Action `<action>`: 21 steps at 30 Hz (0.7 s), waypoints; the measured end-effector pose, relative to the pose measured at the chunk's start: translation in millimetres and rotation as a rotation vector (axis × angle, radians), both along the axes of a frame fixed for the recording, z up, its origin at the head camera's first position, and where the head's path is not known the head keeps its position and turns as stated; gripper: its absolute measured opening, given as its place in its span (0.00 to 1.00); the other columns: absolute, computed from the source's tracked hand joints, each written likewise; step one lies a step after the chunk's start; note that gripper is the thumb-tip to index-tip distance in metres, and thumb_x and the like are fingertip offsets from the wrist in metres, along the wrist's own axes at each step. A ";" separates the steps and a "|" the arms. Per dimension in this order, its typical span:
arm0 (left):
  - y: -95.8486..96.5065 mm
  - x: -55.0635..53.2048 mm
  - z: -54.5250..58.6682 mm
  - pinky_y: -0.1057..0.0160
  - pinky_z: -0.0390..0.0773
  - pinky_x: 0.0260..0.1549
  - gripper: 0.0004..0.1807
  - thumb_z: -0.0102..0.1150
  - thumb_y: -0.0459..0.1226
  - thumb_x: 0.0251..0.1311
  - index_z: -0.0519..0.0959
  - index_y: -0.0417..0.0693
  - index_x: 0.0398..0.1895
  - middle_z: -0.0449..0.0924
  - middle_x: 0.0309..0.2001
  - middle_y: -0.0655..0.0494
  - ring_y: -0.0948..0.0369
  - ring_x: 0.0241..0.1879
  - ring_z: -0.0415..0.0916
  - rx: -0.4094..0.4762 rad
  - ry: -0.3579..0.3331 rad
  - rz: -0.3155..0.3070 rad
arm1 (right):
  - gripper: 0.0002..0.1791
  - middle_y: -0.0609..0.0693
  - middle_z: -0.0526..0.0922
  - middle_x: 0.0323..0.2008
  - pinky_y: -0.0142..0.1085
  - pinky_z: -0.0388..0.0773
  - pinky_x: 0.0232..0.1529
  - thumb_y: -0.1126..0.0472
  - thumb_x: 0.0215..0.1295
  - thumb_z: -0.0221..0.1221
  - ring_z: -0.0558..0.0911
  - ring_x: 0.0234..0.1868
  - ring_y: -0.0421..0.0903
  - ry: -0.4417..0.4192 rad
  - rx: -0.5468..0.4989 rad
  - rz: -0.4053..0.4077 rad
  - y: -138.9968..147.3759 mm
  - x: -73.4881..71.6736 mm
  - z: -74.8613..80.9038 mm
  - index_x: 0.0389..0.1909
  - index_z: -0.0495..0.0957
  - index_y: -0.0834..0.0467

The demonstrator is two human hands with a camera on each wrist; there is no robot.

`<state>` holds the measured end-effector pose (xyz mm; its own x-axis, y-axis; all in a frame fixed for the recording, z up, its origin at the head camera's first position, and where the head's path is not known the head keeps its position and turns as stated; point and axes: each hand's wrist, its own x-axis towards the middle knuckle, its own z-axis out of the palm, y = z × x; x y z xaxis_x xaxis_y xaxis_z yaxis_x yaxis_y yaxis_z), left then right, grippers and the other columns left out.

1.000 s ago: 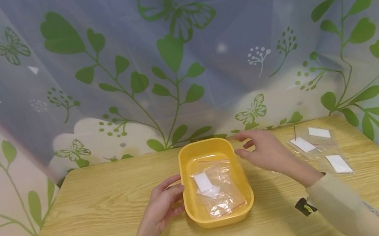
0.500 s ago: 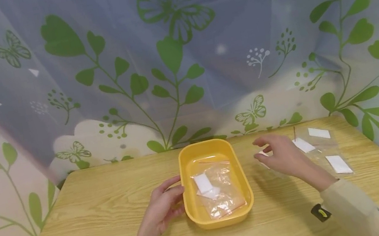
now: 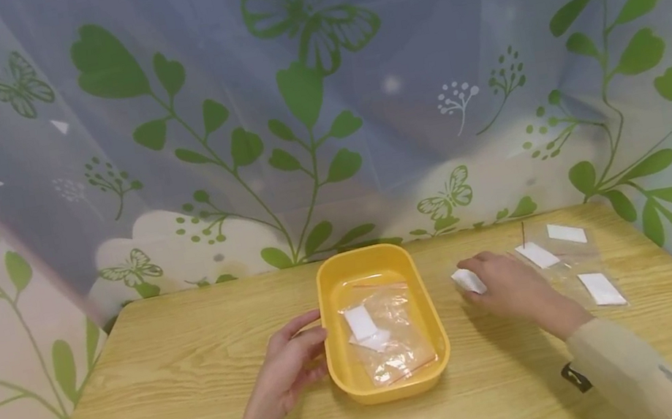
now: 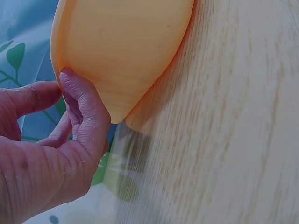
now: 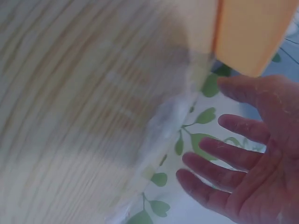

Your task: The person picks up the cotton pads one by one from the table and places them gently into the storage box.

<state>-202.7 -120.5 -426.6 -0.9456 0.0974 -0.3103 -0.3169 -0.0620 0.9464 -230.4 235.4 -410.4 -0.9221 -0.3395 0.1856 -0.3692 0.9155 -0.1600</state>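
Note:
A yellow plastic bin (image 3: 394, 394) stands on the wooden table, holding clear zip bags (image 3: 395, 325) with white rectangular pieces inside. My left hand (image 3: 292, 365) rests its fingertips against the bin's left wall, near the rim. In the left wrist view, fingertips (image 4: 70, 79) touch the bin's edge. Right of the bin, my right hand (image 3: 509, 288) is low over the table at another white piece (image 3: 468, 281) in a clear bag, thumb and forefinger on either side of it. The right wrist view shows that hand's fingers (image 5: 224, 154) spread, with a blurred clear bag (image 5: 161, 123) beyond them.
Several more clear bags with white pieces lie at the right, among them a front one (image 3: 603, 288) and a back one (image 3: 565, 234). A leaf-patterned curtain (image 3: 323, 130) hangs behind the table's far edge. The wooden table (image 3: 189, 367) extends left of the bin.
My right hand has moved from the bin's right rim rightward and down to the nearest bag. The left hand and the bin have stayed in place.

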 end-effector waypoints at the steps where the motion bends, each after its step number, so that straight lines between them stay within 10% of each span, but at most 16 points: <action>1: 0.0 0.2 0.4 0.64 0.82 0.35 0.27 0.58 0.34 0.68 0.71 0.44 0.70 0.81 0.56 0.41 0.57 0.45 0.83 -0.003 -0.001 -0.001 | 0.27 0.68 0.83 0.55 0.59 0.83 0.45 0.55 0.63 0.67 0.86 0.45 0.66 0.000 0.031 0.001 0.2 -0.5 -2.4 0.61 0.78 0.64; 5: -0.1 0.1 0.7 0.65 0.82 0.34 0.27 0.57 0.35 0.68 0.71 0.45 0.70 0.82 0.56 0.41 0.58 0.44 0.83 -0.011 -0.006 0.001 | 0.31 0.69 0.82 0.55 0.61 0.82 0.37 0.53 0.65 0.66 0.85 0.43 0.67 -0.025 0.131 0.010 0.8 -3.2 -10.7 0.66 0.74 0.61; 11: -0.7 -0.3 0.6 0.64 0.81 0.35 0.27 0.58 0.34 0.67 0.71 0.45 0.70 0.82 0.55 0.41 0.58 0.44 0.83 0.001 -0.005 0.001 | 0.20 0.57 0.82 0.28 0.46 0.75 0.17 0.59 0.65 0.65 0.80 0.23 0.55 0.058 0.165 0.075 1.6 -8.0 -17.8 0.56 0.78 0.60; 16: -1.6 0.1 0.2 0.64 0.81 0.35 0.27 0.58 0.35 0.68 0.71 0.44 0.70 0.82 0.54 0.42 0.58 0.43 0.82 0.006 -0.003 -0.007 | 0.09 0.53 0.74 0.20 0.42 0.71 0.14 0.66 0.59 0.66 0.75 0.18 0.51 0.128 0.177 0.121 0.1 -12.8 -20.3 0.35 0.75 0.57; 21: -2.3 1.2 0.8 0.64 0.81 0.36 0.27 0.58 0.35 0.68 0.71 0.45 0.70 0.81 0.55 0.41 0.58 0.44 0.82 0.009 -0.012 -0.004 | 0.10 0.52 0.75 0.19 0.42 0.72 0.16 0.67 0.56 0.68 0.75 0.19 0.50 0.114 0.185 0.126 -1.4 -14.7 -20.4 0.35 0.76 0.57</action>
